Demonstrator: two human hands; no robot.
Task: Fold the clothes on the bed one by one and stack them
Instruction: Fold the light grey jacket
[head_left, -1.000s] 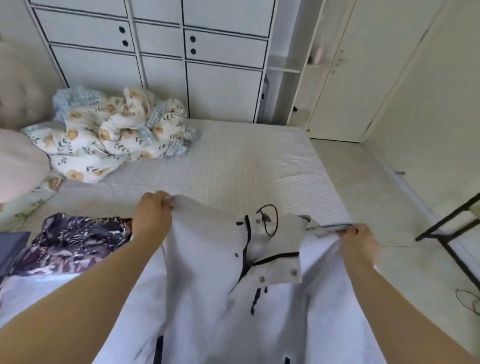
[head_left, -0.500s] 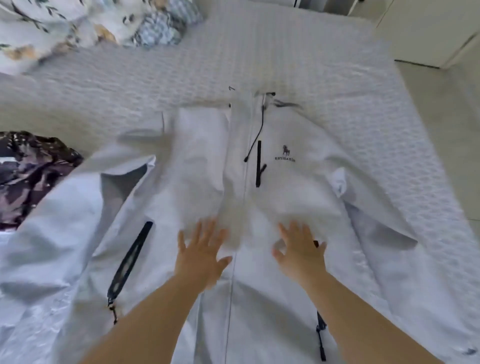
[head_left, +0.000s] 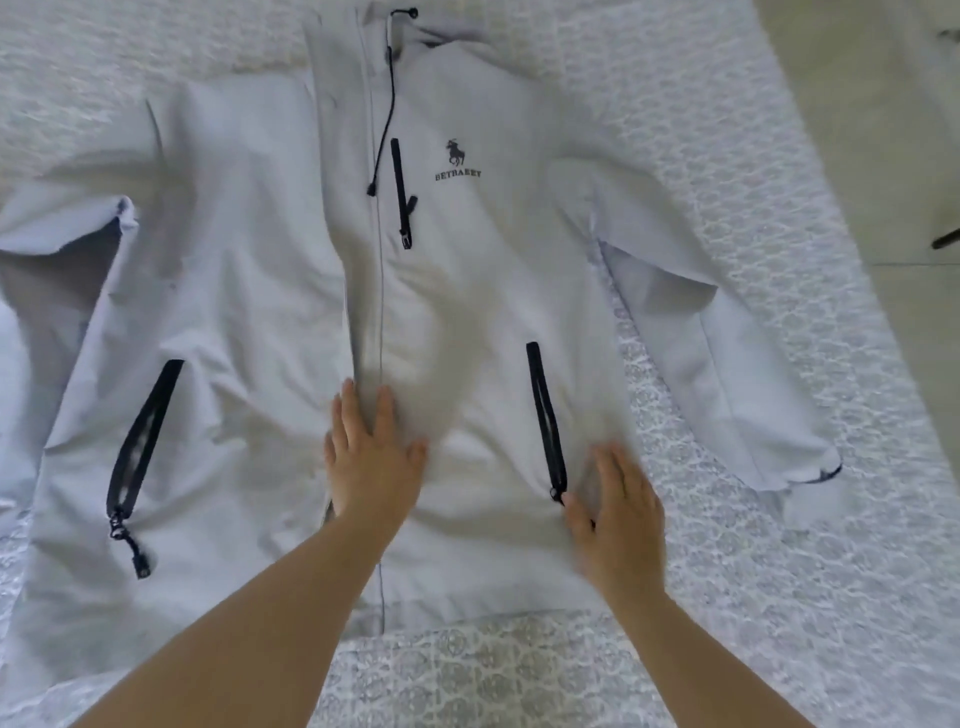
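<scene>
The jacket (head_left: 467, 312) is soft and likely slippery. Both hands, left (head_left: 371, 457) and right (head_left: 618, 525), press it with flat fingers; grip each sleeve at its cuff.

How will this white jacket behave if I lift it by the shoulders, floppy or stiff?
Probably floppy: the white jacket lies flat on the bed with soft creases, so its sleeves would likely dangle. It looks thin, so probably light. The cord and zipper pulls may swing.
</scene>
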